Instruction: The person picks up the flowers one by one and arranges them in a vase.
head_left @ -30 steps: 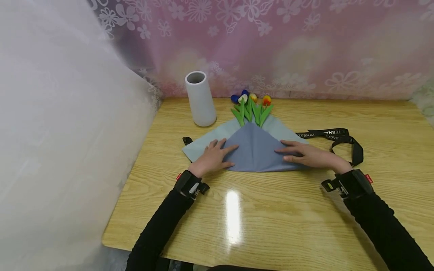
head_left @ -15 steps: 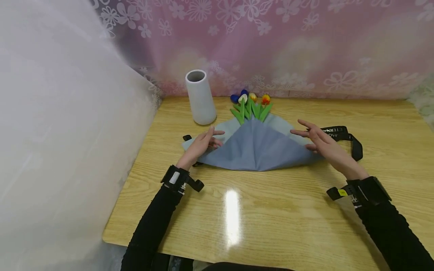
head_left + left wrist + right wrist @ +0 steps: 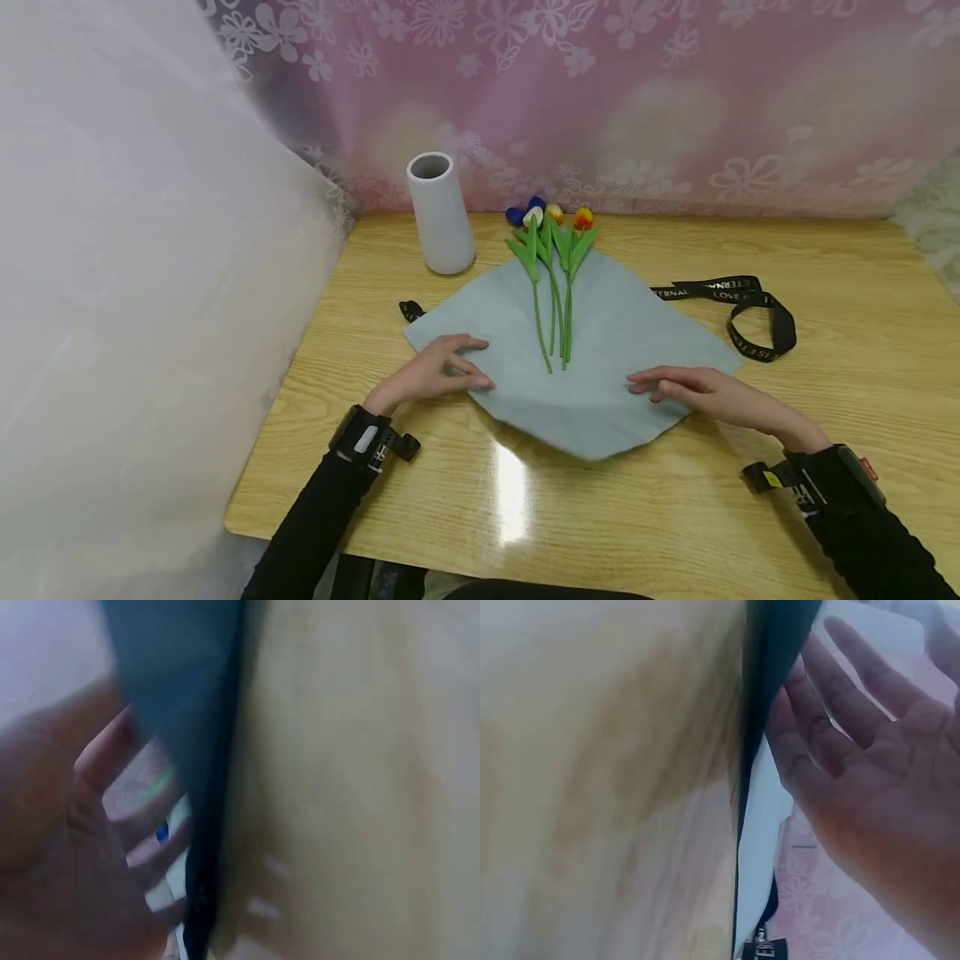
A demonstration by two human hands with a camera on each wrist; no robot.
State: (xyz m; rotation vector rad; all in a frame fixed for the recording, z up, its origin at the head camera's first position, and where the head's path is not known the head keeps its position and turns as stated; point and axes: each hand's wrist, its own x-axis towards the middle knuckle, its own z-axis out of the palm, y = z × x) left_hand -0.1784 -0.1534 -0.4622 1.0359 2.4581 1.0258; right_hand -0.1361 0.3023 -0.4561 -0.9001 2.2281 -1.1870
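Observation:
A pale blue-grey sheet of wrapping paper lies spread in a diamond, its front corner raised in a curve. Several artificial tulips with green stems rest on it, heads to the back. My left hand is over the sheet's left part, fingers extended and fingertips right at the paper. Over on the right, my right hand reaches across the edge with loosely extended fingers. Both wrist views show the paper's darker underside close against the fingers, blurred. Neither hand's fingers curl round anything.
A white vase stands at the back left. Black ribbon with white lettering lies looped at the right, and its other end sticks out left of the paper. A floral curtain hangs behind the wooden table.
The blue front flap that covered the stems has unfolded toward the person, baring the stems and the paper's pale inside. Both hands lifted off the flap, moved outward and came nearer the front.

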